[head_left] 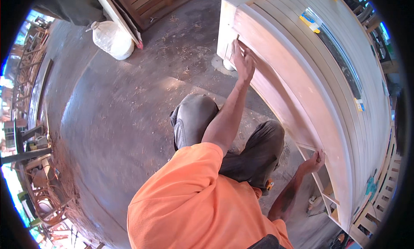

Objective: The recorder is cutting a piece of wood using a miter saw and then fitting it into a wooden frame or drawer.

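A long, pale wooden cabinet [297, 72] with a rounded front edge stretches along my right side. Under that edge sits a pinkish wooden panel [280, 91], set in the cabinet front. My left hand [244, 63] is at its far end, by the corner post [227, 27], fingers bent against the panel's end. At the near end my right hand [314, 162] has its fingers closed at the panel's edge, beside a divider of the frame. Both palms are partly hidden. Whether the panel is a drawer front I cannot tell.
On the cabinet top lie a shiny metal strip [340, 55] with yellow labels and a teal item [371, 186]. A translucent jug [113, 40] stands on the floor by leaning boards [116, 12]. Wood shavings litter the concrete floor [108, 119]. Timber and coils [49, 206] line the left.
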Motion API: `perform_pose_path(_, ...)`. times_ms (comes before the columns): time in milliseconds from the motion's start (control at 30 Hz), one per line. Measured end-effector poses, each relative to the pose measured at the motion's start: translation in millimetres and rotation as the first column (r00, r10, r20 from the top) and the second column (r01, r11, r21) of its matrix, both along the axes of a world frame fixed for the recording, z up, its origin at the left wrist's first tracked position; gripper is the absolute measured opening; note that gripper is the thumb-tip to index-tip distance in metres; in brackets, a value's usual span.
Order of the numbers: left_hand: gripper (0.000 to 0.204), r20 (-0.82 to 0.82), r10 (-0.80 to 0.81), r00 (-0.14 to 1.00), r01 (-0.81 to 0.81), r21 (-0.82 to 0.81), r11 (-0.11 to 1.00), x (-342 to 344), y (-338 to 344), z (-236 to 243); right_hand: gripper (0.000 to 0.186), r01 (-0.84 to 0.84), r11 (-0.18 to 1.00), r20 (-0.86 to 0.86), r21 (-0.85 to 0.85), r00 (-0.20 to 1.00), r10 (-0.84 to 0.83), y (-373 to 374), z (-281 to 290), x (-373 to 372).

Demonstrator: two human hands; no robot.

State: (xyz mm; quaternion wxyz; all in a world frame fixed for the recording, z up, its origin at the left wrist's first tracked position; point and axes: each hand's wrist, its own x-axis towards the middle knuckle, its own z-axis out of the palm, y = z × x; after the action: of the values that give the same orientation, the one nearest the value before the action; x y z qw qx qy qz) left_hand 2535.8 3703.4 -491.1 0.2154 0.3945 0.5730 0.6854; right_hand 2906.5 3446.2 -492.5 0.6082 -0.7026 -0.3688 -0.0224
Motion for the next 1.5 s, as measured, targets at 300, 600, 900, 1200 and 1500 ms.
perform_pose_path(300, 0.047, -0.12, 0.108, 0.987, -0.098, 0.08, 0.992, -14, 10, -8, 0.027, -0.049, 0.996, -0.041, -0.068, 0.998, 0.046, -9, 8, 7)
perform_pose_path(600, 0.037, 0.234, 0.041, 0.971, -0.01, -0.132, 0.991, -25, -13, 2, 0.029, -0.177, 0.984, -0.065, -0.006, 0.982, 0.177, -14, 1, 20)
perform_pose_path(900, 0.024, 0.205, -0.123, 0.971, 0.155, -0.147, 0.977, -50, -27, 5, 0.059, -0.455, 0.733, 0.578, -0.505, 0.453, 0.679, 57, 86, -151)
perform_pose_path(1200, 0.015, 0.294, -0.131, 0.947, 0.192, -0.188, 0.963, -61, -63, 24, 0.035, -0.195, 0.237, 0.146, -0.952, 0.391, 0.909, 139, 88, -193)
perform_pose_path(1500, 0.095, 0.433, 0.097, 0.896, 0.201, -0.59, 0.782, -160, -226, 190, 0.032, -0.608, 0.088, -0.239, -0.789, 0.436, 0.868, 107, 278, -243)
